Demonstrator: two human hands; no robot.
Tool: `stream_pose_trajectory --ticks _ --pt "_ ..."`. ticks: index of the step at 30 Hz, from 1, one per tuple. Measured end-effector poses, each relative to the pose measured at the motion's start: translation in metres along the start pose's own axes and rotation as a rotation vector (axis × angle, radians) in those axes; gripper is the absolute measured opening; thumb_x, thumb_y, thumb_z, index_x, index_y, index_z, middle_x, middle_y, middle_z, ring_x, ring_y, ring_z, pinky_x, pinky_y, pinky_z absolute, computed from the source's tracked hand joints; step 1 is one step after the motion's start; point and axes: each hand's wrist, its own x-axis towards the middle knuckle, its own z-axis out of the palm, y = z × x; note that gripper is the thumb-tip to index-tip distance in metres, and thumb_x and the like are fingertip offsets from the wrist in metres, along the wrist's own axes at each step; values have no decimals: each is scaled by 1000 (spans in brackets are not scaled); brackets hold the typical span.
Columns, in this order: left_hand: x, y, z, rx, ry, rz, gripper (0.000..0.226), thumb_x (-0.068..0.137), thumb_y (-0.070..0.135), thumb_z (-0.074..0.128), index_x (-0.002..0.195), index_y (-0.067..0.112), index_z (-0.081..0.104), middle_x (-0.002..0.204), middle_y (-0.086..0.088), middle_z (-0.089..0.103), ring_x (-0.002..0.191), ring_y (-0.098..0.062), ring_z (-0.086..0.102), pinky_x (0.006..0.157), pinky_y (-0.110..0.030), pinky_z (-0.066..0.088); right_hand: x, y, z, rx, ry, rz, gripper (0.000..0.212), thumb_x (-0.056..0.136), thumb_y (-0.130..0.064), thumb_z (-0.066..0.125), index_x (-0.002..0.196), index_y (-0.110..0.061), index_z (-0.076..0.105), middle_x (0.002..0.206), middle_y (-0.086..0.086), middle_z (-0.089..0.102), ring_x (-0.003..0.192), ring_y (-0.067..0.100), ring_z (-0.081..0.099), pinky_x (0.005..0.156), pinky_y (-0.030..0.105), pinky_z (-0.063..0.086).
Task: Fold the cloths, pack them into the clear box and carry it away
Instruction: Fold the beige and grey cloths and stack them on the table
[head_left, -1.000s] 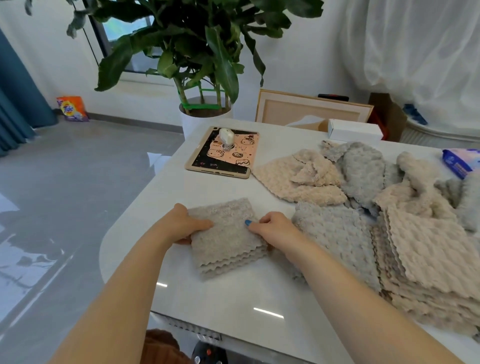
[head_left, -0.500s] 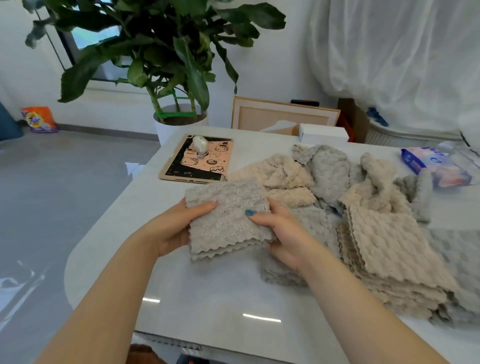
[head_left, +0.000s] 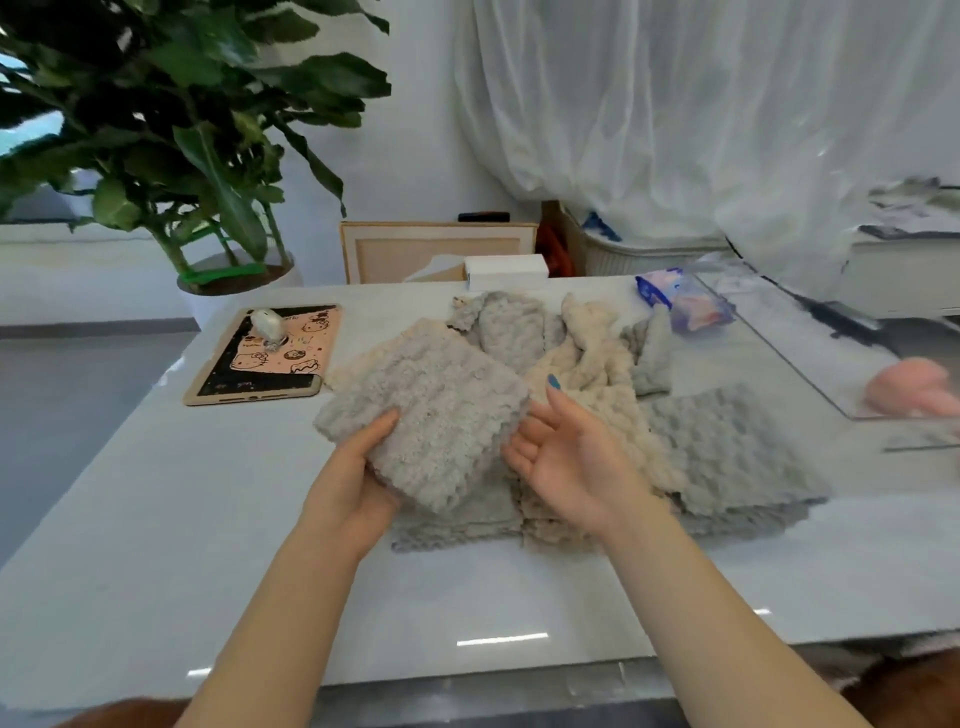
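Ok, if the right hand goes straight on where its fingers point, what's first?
Probably the folded grey fleecy cloth gripped by the left hand; the right hand sits open close beside its edge.

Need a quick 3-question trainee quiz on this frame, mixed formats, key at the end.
1. True or false: the folded grey cloth already lies in the clear box.
2. What lies on the table left of the loose cloths? A) a tablet B) a kettle C) a shoe
3. Fill in: the ___ hand grips the folded grey cloth; the other is open.
Key: 1 false. 2 A. 3 left: the left hand grips it, the right hand is open.
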Motion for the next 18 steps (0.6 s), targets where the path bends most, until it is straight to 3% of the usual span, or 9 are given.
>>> stream_pose_trajectory --ticks 3,5,7,11,13,16,18 --pt "-7 -37 18 -141 39 53 35 96 17 52 130 12 55 111 -8 71 102 -21 68 83 -40 56 -15 11 0 -218 106 78 41 79 -51 60 95 -13 62 83 1 65 73 15 56 62 26 38" --pt "-17 -62 28 -95 -3 65 36 96 15 49 132 11 53 115 -10 70 102 -23 68 77 -38 59 -22 16 -4 -294 99 16 26 86 -31 64 104 -12 65 89 3 71 76 15 64 64 25 47" --pt "-29 -79 37 -69 -101 81 41 93 12 50 134 10 50 125 -12 64 113 -25 63 89 -42 54 -31 7 -14 -338 139 -94 28 87 -6 62 114 -11 63 101 5 73 91 18 70 76 30 56" --pt "-37 -84 58 -140 -203 2 60 74 34 69 130 13 59 128 -11 63 118 -28 60 102 -48 44 -61 -35 -44 -422 171 -235 36 88 2 57 119 -15 62 111 4 72 102 21 68 89 37 55" --pt "-29 -87 78 78 -136 -64 57 77 37 65 129 14 58 125 -10 65 111 -26 64 93 -43 50 -76 -56 -64 -514 208 -268 37 89 2 56 115 -23 63 109 -1 72 101 20 69 86 36 55" --pt "-14 -109 122 419 -71 -31 67 81 14 71 138 17 36 117 -9 63 95 -19 68 67 -32 55 -99 -87 -99 -638 303 -285 36 85 -7 62 116 -26 64 107 0 73 102 27 68 92 48 52" --pt "-8 -125 145 500 -98 28 72 82 9 72 137 26 29 114 -7 62 91 -18 69 66 -32 57 -110 -100 -116 -548 391 -316 29 85 -4 64 111 -18 66 100 3 74 93 23 71 81 39 57"
